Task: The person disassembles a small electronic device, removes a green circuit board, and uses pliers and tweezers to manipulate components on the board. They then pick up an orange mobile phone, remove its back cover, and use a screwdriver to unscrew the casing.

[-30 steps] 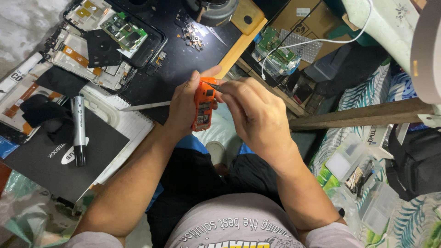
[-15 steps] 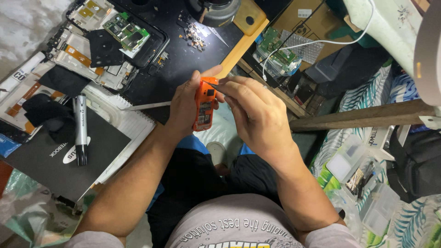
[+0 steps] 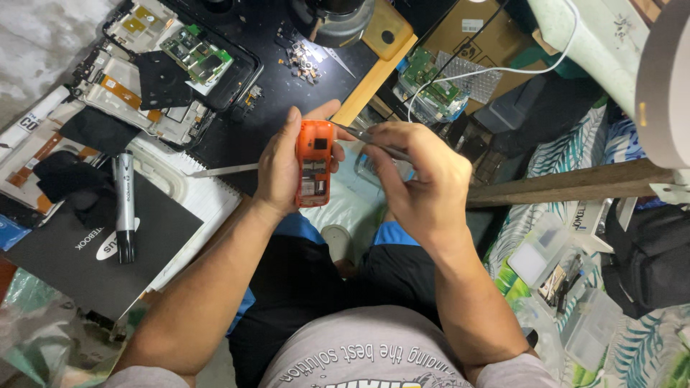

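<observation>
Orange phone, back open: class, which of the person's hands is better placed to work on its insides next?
Probably the right hand: it holds metal tweezers pointed at the orange phone, while the left hand grips it.

One orange phone point(image 3: 315, 162) and one pair of metal tweezers point(image 3: 375, 141) are seen at the centre of the frame. Two green circuit boards point(image 3: 195, 54) point(image 3: 430, 85) are counted along the top, and one grey marker point(image 3: 125, 205) at the left.
</observation>
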